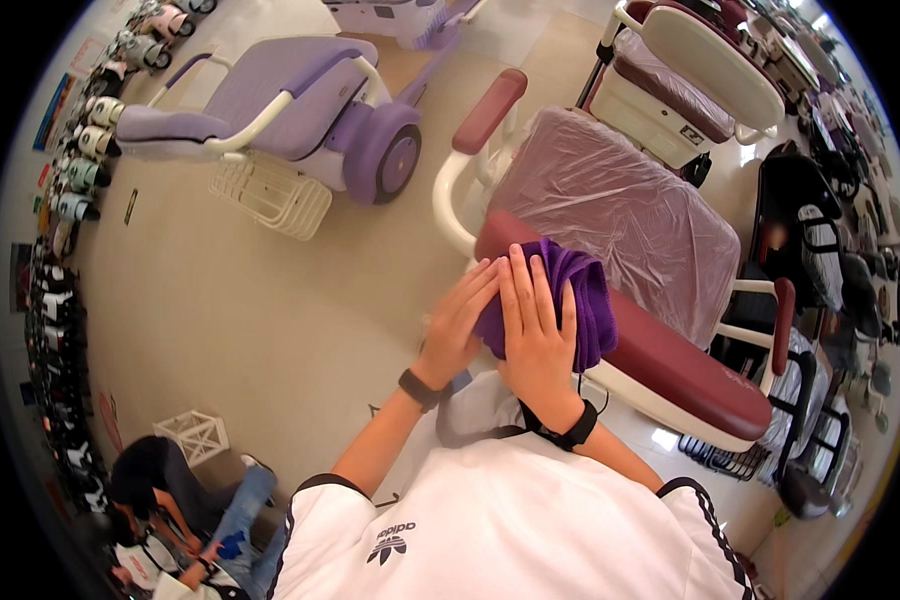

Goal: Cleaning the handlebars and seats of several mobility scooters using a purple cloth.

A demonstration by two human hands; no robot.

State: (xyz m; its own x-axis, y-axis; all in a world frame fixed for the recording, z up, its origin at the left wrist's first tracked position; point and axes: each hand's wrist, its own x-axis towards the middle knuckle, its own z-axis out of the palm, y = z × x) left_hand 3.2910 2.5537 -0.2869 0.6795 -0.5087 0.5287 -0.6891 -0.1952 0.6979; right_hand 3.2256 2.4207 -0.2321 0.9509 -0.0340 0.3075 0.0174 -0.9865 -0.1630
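A folded purple cloth lies over the left part of a dark red padded backrest on a seat. Flat on top of the cloth rests my right hand, its fingers stretched out and slightly apart. My left hand is at the cloth's left edge, fingers extended, with the tips close to my right fingers. Its palm side is hidden, as is the part of the backrest under the cloth. Beyond the backrest is the seat cushion, covered in wrinkled clear plastic.
A red armrest on a cream frame rises at the seat's left. A purple seated vehicle with a wire basket stands farther left. Two people crouch at lower left, near a white frame stool. Scooters line the left wall.
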